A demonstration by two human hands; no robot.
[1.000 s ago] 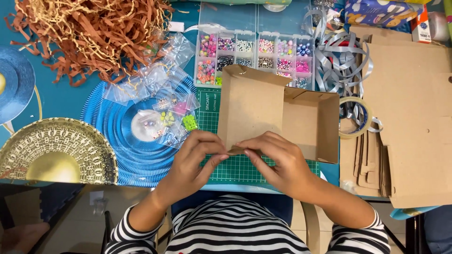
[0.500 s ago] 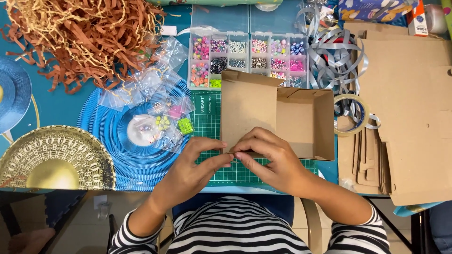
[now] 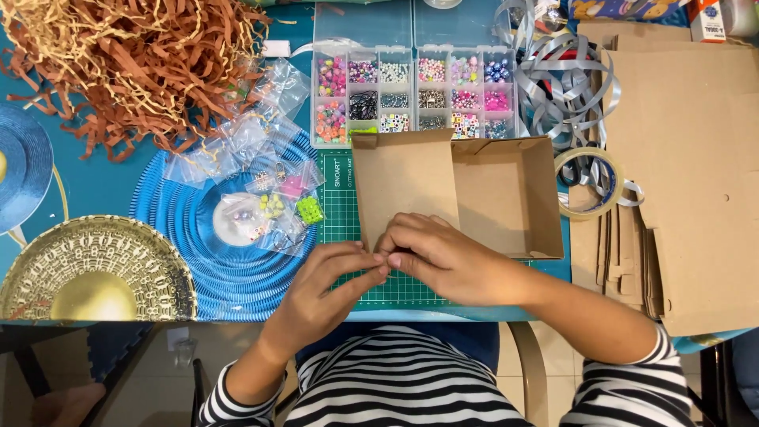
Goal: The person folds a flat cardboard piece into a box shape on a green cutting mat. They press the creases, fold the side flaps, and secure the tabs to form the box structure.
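Box: brown cardboard box (image 3: 474, 198), half folded, lying open side up on the green cutting mat (image 3: 348, 229) at the near middle of the table (image 3: 95, 186); one flap lies flat over its left part, right part shows the bare inside.
Left hand: left hand (image 3: 324, 289) at the near left corner of the box, fingertips (image 3: 371, 265) pinched together on the box's near edge; grip closed on the cardboard.
Right hand: right hand (image 3: 443, 257) just beside the left one, touching it at the fingertips, fingers curled over the same near edge; grip closed on the cardboard too.
Sleeves: black and white striped sleeves (image 3: 632, 391) on both arms.
Mat: mostly hidden under the box and hands; a strip shows left of the box and along the near edge.
Bead case: clear compartment case (image 3: 419, 95) of coloured beads, just behind the box, touching or nearly touching its far edge.
Bags: small clear bags (image 3: 277, 198) with beads and charms, left of the mat, lying on a blue ribbed round plate (image 3: 182, 261).
Gold plate: gold patterned plate (image 3: 87, 277) at the near left, overlapping the table edge.
Paper shred: heap of brown and tan paper shred (image 3: 134, 63) at the far left.
Tape: roll of clear tape (image 3: 589, 182) just right of the box.
Ribbon: silver ribbon curls (image 3: 561, 71) behind the tape.
Flat card: stack of flat cardboard sheets (image 3: 688, 174) at the right.
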